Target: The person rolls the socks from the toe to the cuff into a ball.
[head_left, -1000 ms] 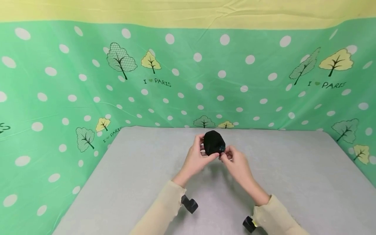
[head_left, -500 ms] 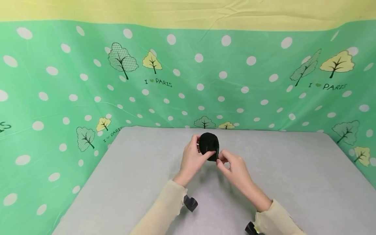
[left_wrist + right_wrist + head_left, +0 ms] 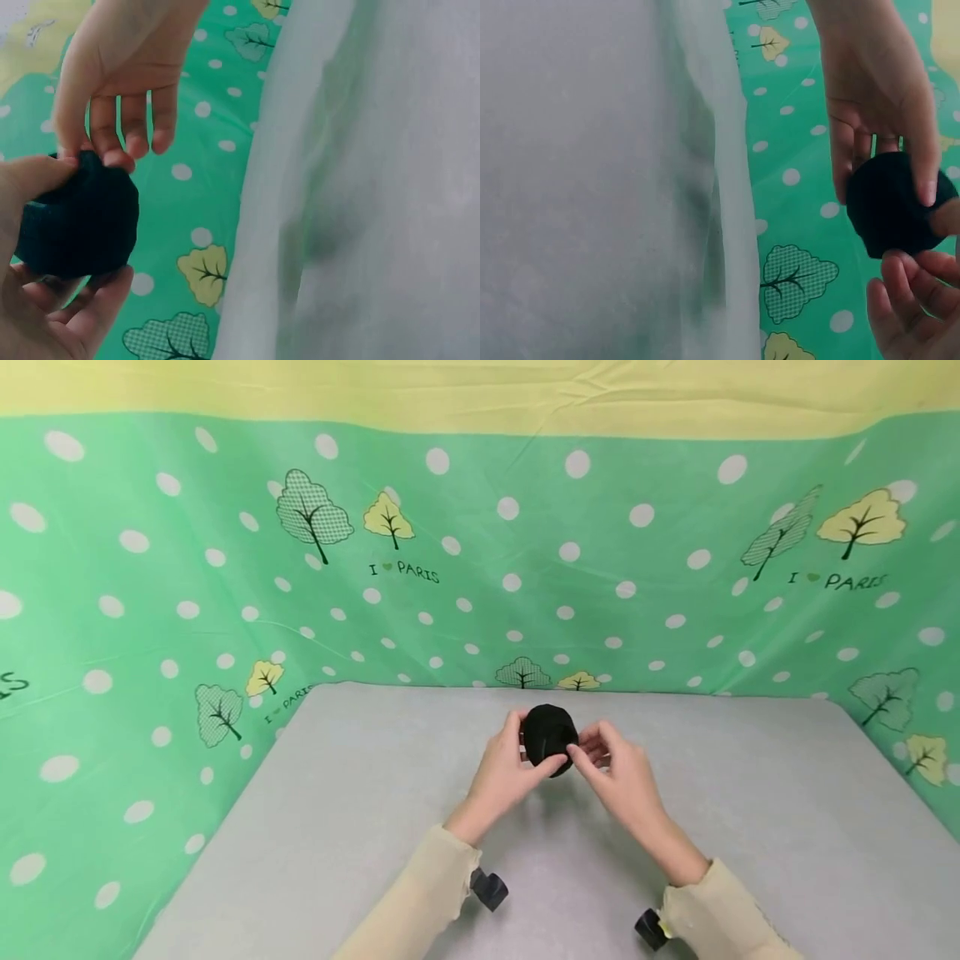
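Two cream knit sleeves (image 3: pixel 420 902) reach out over the smooth grey bench (image 3: pixel 750 827), each with a small black camera mount at the wrist. Above the bench's middle, the left hand (image 3: pixel 501 772) curls thumb and fingers around a soft, rounded black cloth ball (image 3: pixel 549 737), while the right hand (image 3: pixel 622 772) pinches the ball's right edge with its fingertips. Behind the bench hangs a wrinkled green cloth (image 3: pixel 150 568) printed with white dots and trees, with a yellow band on top.
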The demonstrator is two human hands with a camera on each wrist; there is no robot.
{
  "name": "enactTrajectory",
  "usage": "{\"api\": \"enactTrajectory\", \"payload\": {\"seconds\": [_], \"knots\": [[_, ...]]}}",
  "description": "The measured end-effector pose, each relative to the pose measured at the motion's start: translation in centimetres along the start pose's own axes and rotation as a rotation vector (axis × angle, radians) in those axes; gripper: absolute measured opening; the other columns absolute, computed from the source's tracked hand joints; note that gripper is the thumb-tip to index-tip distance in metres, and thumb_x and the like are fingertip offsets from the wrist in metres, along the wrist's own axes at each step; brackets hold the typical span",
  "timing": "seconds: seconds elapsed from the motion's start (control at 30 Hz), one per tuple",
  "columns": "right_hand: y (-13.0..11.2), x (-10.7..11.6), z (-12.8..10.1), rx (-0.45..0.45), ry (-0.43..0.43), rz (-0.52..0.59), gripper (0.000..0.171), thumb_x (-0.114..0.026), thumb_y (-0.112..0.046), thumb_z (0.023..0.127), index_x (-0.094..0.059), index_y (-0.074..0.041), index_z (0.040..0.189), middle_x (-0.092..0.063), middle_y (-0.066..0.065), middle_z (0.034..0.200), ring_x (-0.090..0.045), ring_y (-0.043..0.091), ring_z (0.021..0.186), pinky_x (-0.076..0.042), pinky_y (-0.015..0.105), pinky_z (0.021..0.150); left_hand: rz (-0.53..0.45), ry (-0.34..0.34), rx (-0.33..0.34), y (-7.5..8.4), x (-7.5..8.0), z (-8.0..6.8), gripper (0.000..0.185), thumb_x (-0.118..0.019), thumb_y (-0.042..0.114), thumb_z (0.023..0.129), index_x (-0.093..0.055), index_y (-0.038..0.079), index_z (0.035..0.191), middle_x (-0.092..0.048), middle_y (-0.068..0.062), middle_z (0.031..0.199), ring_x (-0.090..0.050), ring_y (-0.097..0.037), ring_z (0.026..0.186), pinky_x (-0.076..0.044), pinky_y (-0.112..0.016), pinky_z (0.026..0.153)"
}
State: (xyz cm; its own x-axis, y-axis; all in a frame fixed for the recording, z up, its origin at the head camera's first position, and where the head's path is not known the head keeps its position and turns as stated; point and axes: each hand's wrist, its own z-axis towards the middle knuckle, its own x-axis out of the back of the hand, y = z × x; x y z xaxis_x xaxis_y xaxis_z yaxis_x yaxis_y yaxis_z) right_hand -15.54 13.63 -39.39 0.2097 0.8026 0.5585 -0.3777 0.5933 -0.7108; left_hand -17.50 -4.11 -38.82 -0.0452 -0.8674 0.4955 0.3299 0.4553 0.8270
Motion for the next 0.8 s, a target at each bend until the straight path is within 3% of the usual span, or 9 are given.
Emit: {"api": "enactTrajectory", "payload": {"seconds": [0.1,0.2,0.33,0.5,0.6,0.67,0.8], "knots": [[-0.1,0.0,-0.1,0.102,0.034,-0.102,0.004,-0.067,-0.008,0.091,-0.063,-0.009,0.090,-0.071,0.002,0.079,-0.066,0.011,0.071,-0.057,0.025,0.064,0.057,0.035,0.015,0.0,-0.3,-0.1,0.057,-0.076,0.034,0.088,-0.050,0.012,0.133,-0.068,-0.010,0.117,-0.065,-0.021,0.098,-0.057,-0.028,0.075],[0.0,-0.2,-0.2,0.244,0.074,-0.179,0.013,-0.067,-0.001,0.085,-0.062,-0.012,0.082,-0.067,-0.003,0.073,-0.062,0.007,0.067,-0.055,0.027,0.061,0.172,0.086,0.038,0.1,-0.6,0.0,0.055,-0.076,0.038,0.087,-0.052,0.014,0.130,-0.070,-0.011,0.112,-0.067,-0.023,0.092,-0.056,-0.031,0.073],[0.2,-0.4,-0.5,0.406,0.102,-0.180,0.020,-0.068,0.002,0.079,-0.057,-0.015,0.077,-0.059,-0.007,0.071,-0.054,0.005,0.066,-0.048,0.024,0.060,0.281,0.120,0.056,0.0,-0.5,0.2,0.054,-0.076,0.037,0.086,-0.053,0.014,0.129,-0.072,-0.014,0.110,-0.069,-0.028,0.090,-0.056,-0.039,0.075],[0.2,-0.5,-0.7,0.501,0.099,-0.147,0.021,-0.067,0.003,0.077,-0.056,-0.014,0.078,-0.055,-0.008,0.071,-0.050,0.004,0.067,-0.044,0.020,0.061,0.305,0.106,0.082,0.0,-0.1,0.6,0.050,-0.074,0.033,0.086,-0.054,0.015,0.129,-0.072,-0.013,0.109,-0.070,-0.028,0.088,-0.056,-0.040,0.074],[0.1,-0.5,-0.8,0.491,0.084,-0.131,0.020,-0.068,0.003,0.079,-0.057,-0.014,0.079,-0.055,-0.008,0.072,-0.049,0.003,0.068,-0.044,0.021,0.061,0.302,0.095,0.081,0.2,0.1,0.8,0.048,-0.073,0.032,0.087,-0.054,0.016,0.128,-0.072,-0.011,0.110,-0.069,-0.027,0.089,-0.055,-0.038,0.073],[0.2,-0.4,-0.9,0.433,0.051,-0.087,0.018,-0.069,0.001,0.083,-0.058,-0.014,0.083,-0.057,-0.008,0.074,-0.051,0.002,0.070,-0.046,0.021,0.063,0.271,0.080,0.073,0.2,0.2,0.8,0.047,-0.073,0.031,0.087,-0.054,0.016,0.127,-0.071,-0.011,0.111,-0.068,-0.026,0.088,-0.055,-0.037,0.073],[0.8,-0.1,-0.7,0.251,0.008,0.064,0.013,-0.071,-0.002,0.088,-0.063,-0.009,0.096,-0.065,-0.002,0.088,-0.057,0.003,0.080,-0.052,0.023,0.073,0.076,0.033,0.060,0.0,0.5,0.8,0.045,-0.076,0.030,0.087,-0.056,0.014,0.124,-0.069,-0.011,0.113,-0.067,-0.024,0.091,-0.056,-0.036,0.078]]}}
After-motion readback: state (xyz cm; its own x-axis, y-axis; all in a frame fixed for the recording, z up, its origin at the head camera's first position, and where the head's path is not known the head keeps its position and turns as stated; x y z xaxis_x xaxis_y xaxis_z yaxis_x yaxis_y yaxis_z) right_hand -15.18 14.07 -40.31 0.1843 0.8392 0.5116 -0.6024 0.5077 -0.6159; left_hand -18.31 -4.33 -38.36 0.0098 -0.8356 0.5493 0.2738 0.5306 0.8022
